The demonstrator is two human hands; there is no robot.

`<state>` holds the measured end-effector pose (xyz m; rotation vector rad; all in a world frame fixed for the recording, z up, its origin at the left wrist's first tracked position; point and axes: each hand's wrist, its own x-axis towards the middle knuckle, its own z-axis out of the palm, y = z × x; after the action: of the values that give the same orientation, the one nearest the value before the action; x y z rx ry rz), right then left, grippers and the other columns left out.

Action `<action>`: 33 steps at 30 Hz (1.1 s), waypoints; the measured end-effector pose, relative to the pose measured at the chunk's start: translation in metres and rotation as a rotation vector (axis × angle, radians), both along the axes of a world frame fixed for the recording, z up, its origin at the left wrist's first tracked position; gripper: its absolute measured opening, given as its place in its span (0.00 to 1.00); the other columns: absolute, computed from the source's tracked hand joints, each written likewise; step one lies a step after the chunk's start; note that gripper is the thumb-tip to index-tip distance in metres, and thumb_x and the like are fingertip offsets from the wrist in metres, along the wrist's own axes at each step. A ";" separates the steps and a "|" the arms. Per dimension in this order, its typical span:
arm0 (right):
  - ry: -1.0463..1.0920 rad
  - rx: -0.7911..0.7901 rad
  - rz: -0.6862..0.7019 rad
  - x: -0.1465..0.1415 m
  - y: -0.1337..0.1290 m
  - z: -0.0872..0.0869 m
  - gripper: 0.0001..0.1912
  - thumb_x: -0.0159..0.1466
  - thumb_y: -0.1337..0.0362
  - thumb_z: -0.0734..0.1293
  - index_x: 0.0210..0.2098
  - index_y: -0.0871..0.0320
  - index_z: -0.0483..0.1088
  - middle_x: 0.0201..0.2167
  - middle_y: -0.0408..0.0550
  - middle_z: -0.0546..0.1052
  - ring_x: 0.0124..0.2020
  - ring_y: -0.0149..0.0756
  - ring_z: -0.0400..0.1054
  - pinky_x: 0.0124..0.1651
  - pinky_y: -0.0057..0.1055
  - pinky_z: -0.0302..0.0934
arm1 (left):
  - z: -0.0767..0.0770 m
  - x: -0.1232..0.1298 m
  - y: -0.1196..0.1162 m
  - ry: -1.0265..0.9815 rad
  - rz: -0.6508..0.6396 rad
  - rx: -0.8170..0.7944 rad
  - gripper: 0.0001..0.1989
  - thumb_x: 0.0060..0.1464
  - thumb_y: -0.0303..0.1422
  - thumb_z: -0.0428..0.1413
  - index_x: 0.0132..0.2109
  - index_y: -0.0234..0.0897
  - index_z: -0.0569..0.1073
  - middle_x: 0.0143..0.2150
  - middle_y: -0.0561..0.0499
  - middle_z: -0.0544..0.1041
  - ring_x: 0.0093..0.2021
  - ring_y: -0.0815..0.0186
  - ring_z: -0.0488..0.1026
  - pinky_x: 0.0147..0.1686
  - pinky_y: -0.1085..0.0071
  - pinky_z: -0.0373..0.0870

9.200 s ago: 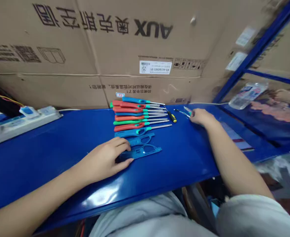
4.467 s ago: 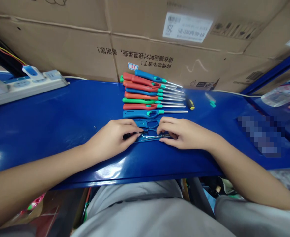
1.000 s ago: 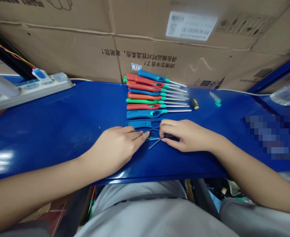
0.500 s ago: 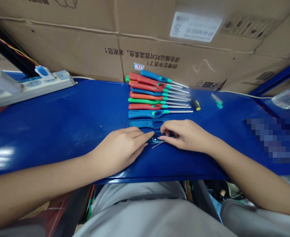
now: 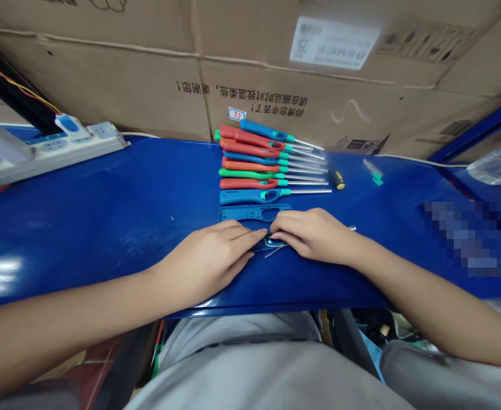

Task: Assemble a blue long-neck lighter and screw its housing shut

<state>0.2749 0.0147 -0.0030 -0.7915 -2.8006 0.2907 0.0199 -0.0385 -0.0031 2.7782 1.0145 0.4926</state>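
Toward the front edge of the desk point(image 5: 83, 199), the blue half-shell point(image 5: 259, 245) is gripped by the left hand point(image 5: 212, 253), presumably against sliding, while anything pinched by the right hand point(image 5: 314, 235) cannot be made out.

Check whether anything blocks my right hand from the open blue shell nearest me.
Nothing visible does: your right hand is at the nearer blue shell; your left hand covers its other end. What lies underneath is hidden.

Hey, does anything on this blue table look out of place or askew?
Two things: a tiny pale bit lies alone left of the left hand, too small to identify, and the rearmost blue lighter slants, while the frontmost blue lighter lies nearly level. No spill or damage shows.
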 end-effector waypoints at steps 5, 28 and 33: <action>-0.050 0.028 0.014 0.001 0.000 0.001 0.10 0.76 0.63 0.60 0.43 0.59 0.72 0.39 0.48 0.79 0.33 0.33 0.70 0.31 0.30 0.50 | 0.000 0.002 0.001 -0.011 0.030 -0.034 0.20 0.67 0.29 0.56 0.64 0.32 0.71 0.53 0.45 0.81 0.50 0.56 0.78 0.51 0.58 0.78; -0.215 0.166 -0.039 -0.008 -0.007 -0.001 0.11 0.75 0.64 0.59 0.41 0.59 0.72 0.38 0.48 0.79 0.27 0.32 0.64 0.27 0.33 0.39 | 0.003 0.006 -0.001 0.071 0.019 -0.036 0.18 0.73 0.31 0.44 0.54 0.31 0.78 0.50 0.38 0.77 0.48 0.54 0.75 0.47 0.57 0.78; -0.160 0.136 -0.027 -0.005 -0.005 0.003 0.13 0.76 0.60 0.59 0.42 0.60 0.71 0.39 0.49 0.78 0.30 0.33 0.67 0.29 0.32 0.45 | 0.002 0.003 0.000 0.125 0.053 -0.015 0.19 0.73 0.32 0.44 0.57 0.34 0.77 0.50 0.39 0.75 0.48 0.54 0.74 0.47 0.55 0.77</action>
<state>0.2697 0.0097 -0.0004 -0.8541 -2.9165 0.0324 0.0233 -0.0389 -0.0012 2.8049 1.1158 0.3192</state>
